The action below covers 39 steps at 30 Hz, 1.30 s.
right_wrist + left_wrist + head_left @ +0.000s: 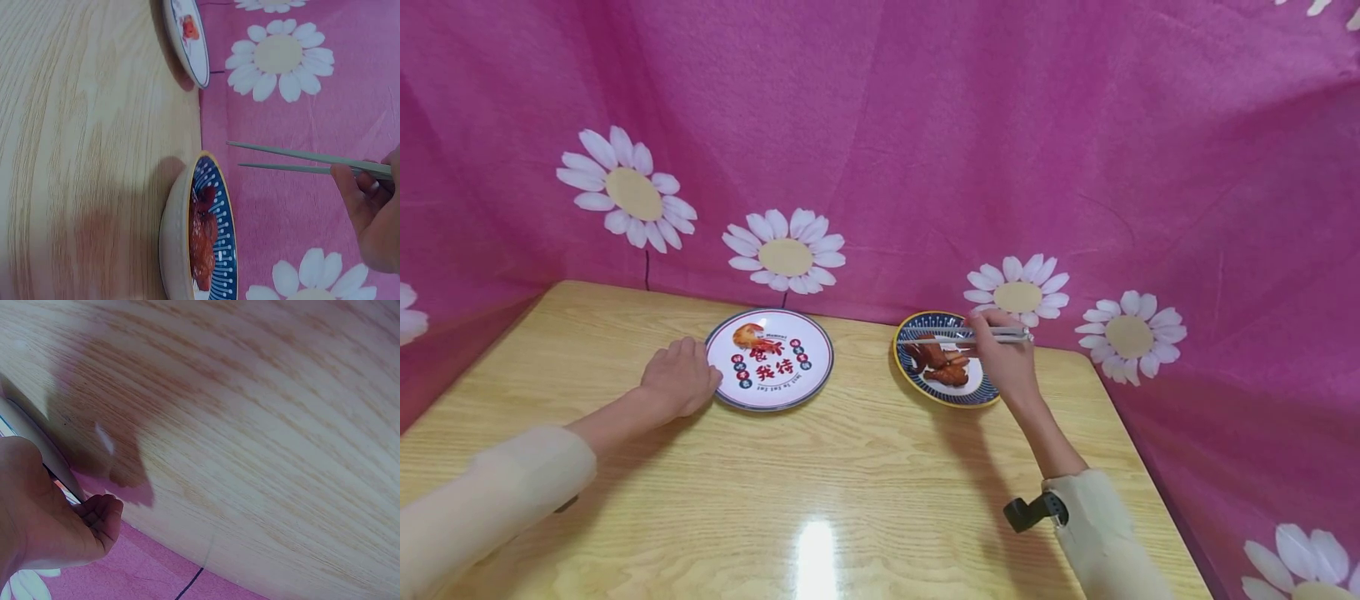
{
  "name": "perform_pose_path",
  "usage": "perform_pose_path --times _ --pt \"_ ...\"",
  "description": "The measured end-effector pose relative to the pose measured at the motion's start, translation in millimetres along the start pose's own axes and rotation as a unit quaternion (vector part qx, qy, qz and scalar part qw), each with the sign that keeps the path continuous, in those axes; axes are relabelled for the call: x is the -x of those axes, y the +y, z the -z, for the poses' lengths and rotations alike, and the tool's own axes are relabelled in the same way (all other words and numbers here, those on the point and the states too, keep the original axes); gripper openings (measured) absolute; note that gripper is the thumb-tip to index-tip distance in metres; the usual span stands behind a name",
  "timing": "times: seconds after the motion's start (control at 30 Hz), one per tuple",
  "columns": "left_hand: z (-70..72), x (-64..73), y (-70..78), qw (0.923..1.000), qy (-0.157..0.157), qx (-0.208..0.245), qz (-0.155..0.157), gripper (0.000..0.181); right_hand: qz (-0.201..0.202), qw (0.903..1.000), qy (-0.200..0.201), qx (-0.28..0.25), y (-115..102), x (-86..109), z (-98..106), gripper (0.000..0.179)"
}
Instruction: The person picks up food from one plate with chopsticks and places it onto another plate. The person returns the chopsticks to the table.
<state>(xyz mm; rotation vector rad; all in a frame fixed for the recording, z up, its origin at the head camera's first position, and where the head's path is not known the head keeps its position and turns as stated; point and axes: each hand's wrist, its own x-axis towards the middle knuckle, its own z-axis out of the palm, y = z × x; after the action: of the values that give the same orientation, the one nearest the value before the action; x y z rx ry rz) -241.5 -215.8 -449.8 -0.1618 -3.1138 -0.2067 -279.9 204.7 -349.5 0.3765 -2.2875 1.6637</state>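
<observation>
A white plate (786, 385) with a blue rim, red characters and a printed shrimp lies left of centre. At its left rim is my left hand (681, 377), its fingers curled at the edge in the left wrist view (47, 519). My right hand (1006, 362) holds a pair of pale chopsticks (287, 152) above a blue-patterned bowl (175, 237) with a yellow rim. Several glossy brown pieces of cooked meat (947, 373) lie in the bowl. The chopstick tips are slightly apart with nothing between them, clear of the meat in the right wrist view.
Both dishes stand near the back edge of a light wooden table (820, 467). Behind it hangs a pink cloth (895, 167) printed with white daisies. A dark strap (1033, 510) circles the right sleeve.
</observation>
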Motion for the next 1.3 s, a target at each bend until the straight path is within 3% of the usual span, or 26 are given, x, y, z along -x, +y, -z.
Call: perform_pose_path --times 0.13,0.43,0.6,0.83,1.07,1.3 --pt "-0.3 0.1 0.3 1.0 0.0 -0.001 0.0 0.04 0.0 0.9998 -0.006 0.021 -9.0 2.9 -10.0 0.026" --pt "-1.5 -1.4 -0.7 0.9999 0.009 -0.003 -0.005 0.039 0.001 0.999 -0.026 0.037 4.2 -3.1 -31.5 0.033" --pt "-1.0 -3.8 0.5 0.9999 0.013 -0.002 -0.006 0.04 -0.015 0.9989 -0.042 0.011 1.4 -2.8 -40.6 0.036" --pt "-2.1 -3.2 0.0 1.0 0.007 -0.003 -0.001 0.041 -0.022 0.997 -0.072 0.014 -7.5 -1.1 -60.1 0.028" --pt "-3.8 -1.1 -0.7 1.0 0.006 0.0 -0.001 0.042 0.024 0.9963 -0.082 -0.012 -11.1 -1.4 -83.3 0.027" --pt "-3.5 0.0 -0.3 1.0 0.006 0.002 0.002 0.041 0.034 0.9935 -0.103 -0.036 -16.2 -1.8 -104.7 0.026"
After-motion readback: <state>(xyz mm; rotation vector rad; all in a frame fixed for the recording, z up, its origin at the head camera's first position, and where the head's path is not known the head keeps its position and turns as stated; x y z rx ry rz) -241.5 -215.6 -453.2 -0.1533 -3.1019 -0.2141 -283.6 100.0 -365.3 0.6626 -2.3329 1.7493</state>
